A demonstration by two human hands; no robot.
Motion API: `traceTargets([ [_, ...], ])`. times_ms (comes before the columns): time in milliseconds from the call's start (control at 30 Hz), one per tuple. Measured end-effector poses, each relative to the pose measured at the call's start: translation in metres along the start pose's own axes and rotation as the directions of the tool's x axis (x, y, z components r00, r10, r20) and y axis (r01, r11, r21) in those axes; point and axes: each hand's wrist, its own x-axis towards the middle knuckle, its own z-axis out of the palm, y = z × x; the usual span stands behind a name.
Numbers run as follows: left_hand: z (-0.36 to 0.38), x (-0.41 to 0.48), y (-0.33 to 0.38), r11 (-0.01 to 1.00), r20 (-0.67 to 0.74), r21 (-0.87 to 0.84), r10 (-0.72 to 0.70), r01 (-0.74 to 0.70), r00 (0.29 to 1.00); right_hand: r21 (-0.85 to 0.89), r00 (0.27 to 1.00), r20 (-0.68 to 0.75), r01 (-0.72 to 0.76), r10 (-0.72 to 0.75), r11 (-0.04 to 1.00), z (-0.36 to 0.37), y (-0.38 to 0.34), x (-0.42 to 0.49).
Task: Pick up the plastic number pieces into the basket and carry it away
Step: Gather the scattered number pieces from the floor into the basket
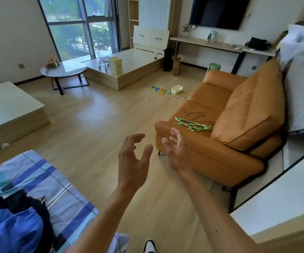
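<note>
Several small colourful plastic number pieces [163, 92] lie scattered on the wooden floor far ahead, beside the far end of the sofa. A small white basket [177, 89] stands on the floor at their right edge. My left hand [133, 157] and my right hand [177, 152] are raised in front of me, palms facing each other, fingers spread, holding nothing. Both hands are well short of the pieces and the basket.
An orange sofa [226, 128] with green and dark hangers [193, 124] on its seat stands to the right. A bed with a blue checked sheet [38, 189] is at lower left. A round table [63, 70], a low wooden platform [129, 68] and a desk [206, 43] lie beyond.
</note>
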Motion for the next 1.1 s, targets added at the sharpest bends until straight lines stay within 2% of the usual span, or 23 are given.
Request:
traceTargets([
  [200,0.041,0.074,-0.034,0.993,0.032,-0.048,-0.106,0.107,0.994,-0.012,0.997,0.044,-0.062,0.062,0.998,0.022,0.022,0.088],
  [367,0.064,0.144,-0.061,0.991,0.068,-0.037,-0.124,0.127,0.990,-0.002,0.994,0.065,-0.087,0.087,0.996,0.045,0.037,0.165],
  [633,0.096,0.243,-0.106,0.983,0.044,-0.027,-0.179,0.180,0.983,0.038,0.988,0.079,-0.137,0.133,0.990,0.088,0.062,0.279],
  [1100,0.185,0.489,-0.196,0.973,-0.007,0.001,-0.233,0.233,0.973,0.120,0.980,0.161,-0.134,0.114,0.984,0.194,0.086,0.543],
])
